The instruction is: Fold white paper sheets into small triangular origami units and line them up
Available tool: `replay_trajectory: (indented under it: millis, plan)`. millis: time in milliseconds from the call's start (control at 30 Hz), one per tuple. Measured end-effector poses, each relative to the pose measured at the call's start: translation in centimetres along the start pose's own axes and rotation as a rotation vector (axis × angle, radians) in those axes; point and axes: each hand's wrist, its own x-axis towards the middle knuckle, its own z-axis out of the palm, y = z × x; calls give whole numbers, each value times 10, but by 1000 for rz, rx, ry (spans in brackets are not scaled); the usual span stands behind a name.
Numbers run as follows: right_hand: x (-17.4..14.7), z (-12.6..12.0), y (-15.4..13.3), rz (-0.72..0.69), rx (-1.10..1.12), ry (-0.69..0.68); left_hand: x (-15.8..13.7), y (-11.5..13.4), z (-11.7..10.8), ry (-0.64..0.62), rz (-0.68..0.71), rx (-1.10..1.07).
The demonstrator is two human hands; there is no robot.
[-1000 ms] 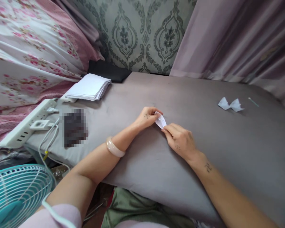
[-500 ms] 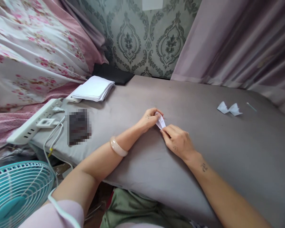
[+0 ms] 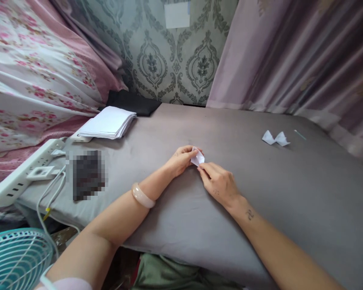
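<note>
Between my two hands is a small folded piece of white paper [image 3: 197,158], held just above the grey-covered surface [image 3: 230,133]. My left hand [image 3: 183,160] pinches its upper left part, thumb on the near side and fingers behind. The lower right corner is gripped by my right hand [image 3: 218,178], with thumb and forefinger closed on it. Part of the paper is hidden by my fingers. Farther right, a folded white paper shape [image 3: 276,138] with two raised points stands on the cover.
A stack of white paper [image 3: 107,123] lies at the back left, before a black folded item [image 3: 134,102]. Left are a white power strip [image 3: 27,173], cables and a blurred-out dark object [image 3: 88,174]. A teal fan [image 3: 15,257] stands lower left. A thin stick [image 3: 300,134] lies far right.
The paper between my hands looks wider and more opened out than before, having been a narrow strip. My head view has shifted, so the surroundings sit farther left in the picture.
</note>
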Motion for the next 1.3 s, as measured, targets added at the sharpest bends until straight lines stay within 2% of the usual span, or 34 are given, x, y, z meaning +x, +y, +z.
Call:
replay_trajectory:
  millis: [133, 233, 333, 433, 567, 667, 767, 1067, 1300]
  plan:
    - [-1, -1, -4, -7, -5, -86, 4, -6, 0, 89, -6, 49]
    - [2, -4, -3, 50, 40, -116, 6, -7, 0, 76, -3, 77]
    - [9, -10, 14, 119, 110, -116, 5, -5, 1, 63, 0, 56]
    - [15, -19, 54, 237, 111, -88, 5, -3, 1, 101, -14, 56]
    - [16, -31, 127, 521, -70, -41, 5, -4, 1, 109, -50, 127]
    - [15, -37, 171, 619, -134, -15, 7, -5, 1, 116, -46, 159]
    - [19, -38, 196, 672, -169, -7, 8, -6, 2, 127, -58, 166]
    - [36, -27, 228, 696, -136, -13, 7, -4, 1, 92, -58, 168]
    - [26, -34, 237, 737, -40, 68, 8, -5, 0, 78, -64, 173]
